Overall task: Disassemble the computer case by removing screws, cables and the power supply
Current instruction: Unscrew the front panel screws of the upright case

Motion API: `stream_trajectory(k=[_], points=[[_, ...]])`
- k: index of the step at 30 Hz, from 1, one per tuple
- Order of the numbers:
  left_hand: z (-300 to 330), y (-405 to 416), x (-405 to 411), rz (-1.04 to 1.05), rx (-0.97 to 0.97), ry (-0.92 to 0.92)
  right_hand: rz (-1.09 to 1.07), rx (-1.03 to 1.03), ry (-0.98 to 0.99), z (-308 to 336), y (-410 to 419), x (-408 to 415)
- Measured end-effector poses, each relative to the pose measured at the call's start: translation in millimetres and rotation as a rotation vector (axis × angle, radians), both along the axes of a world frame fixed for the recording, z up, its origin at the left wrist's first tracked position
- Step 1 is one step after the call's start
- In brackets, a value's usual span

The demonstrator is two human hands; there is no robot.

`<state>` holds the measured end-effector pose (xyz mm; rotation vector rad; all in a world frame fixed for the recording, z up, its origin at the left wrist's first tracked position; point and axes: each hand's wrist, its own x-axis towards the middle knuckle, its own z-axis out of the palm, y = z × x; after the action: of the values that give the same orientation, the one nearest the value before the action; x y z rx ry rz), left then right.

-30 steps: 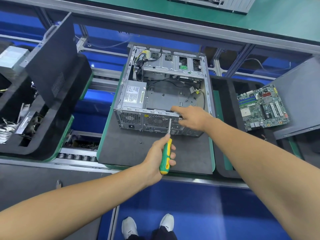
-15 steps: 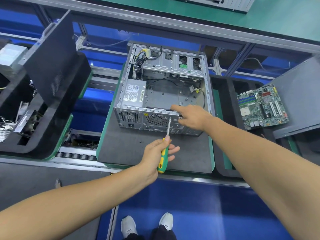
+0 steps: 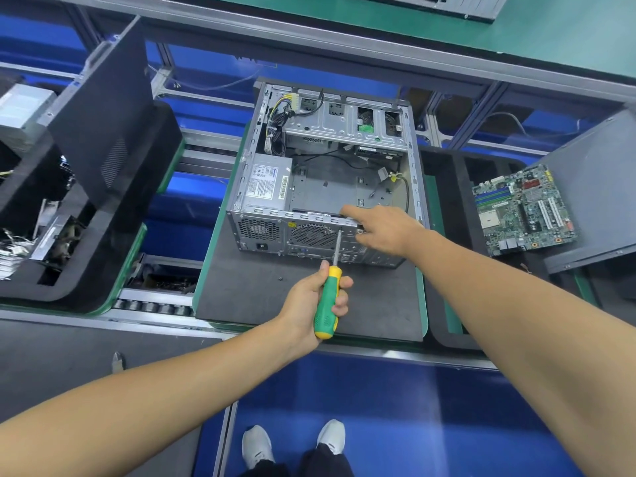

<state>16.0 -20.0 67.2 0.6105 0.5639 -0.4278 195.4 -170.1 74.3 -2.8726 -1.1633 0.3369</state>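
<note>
A worker's left hand [image 3: 311, 297] clenches the green-and-yellow handle of a screwdriver [image 3: 328, 294], its shaft angled up toward 12 o'clock, the tip set against the top edge of the rear panel of an open computer case [image 3: 330, 187]. The right hand [image 3: 382, 228] rests on the case's near rim at about 3 o'clock from the tip, forefinger stretched along the metal, steadying the chassis; it grips nothing that can be seen. The case lies on its side on a dark mat [image 3: 275, 301] at the centre of the bench, its motherboard bay bare. The power supply [image 3: 266, 184] sits in the case's near-left corner, with a bundle of cables [image 3: 278, 125] trailing toward 12 o'clock. A removed motherboard [image 3: 523, 208] lies well apart at 3 o'clock, and a small loose screw [image 3: 280, 278] rests on the mat at 9 o'clock from the left hand.

The step in hand appears to be backing out a rear-panel screw. The next move likely calls for firm pressure along the shaft, steady turning, and the right hand bracing the case so the tip does not slip.
</note>
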Motion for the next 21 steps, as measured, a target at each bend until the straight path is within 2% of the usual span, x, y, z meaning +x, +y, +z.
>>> stream_trajectory(k=[4, 8, 13, 17, 21], points=[[1.5, 1.5, 5.4, -0.061, 0.114, -0.037, 0.002, -0.004, 0.007, 0.2, 0.3, -0.7], [-3.7, 1.8, 4.5, -0.045, 0.290, 0.042, -0.005, -0.006, 0.007, 0.3, 0.5, -0.5], [-5.8, 3.6, 4.0, 0.013, 0.438, 0.052, -0.011, -0.013, 0.018, -0.5, 0.7, -1.1], [-8.1, -0.4, -2.3, 0.069, 0.501, 0.091, -0.032, -0.008, 0.035, 0.3, 0.6, -0.7], [-6.2, -9.3, -6.6, 0.121, 0.481, 0.070, -0.042, -0.006, 0.041, 1.6, 0.8, -1.5]])
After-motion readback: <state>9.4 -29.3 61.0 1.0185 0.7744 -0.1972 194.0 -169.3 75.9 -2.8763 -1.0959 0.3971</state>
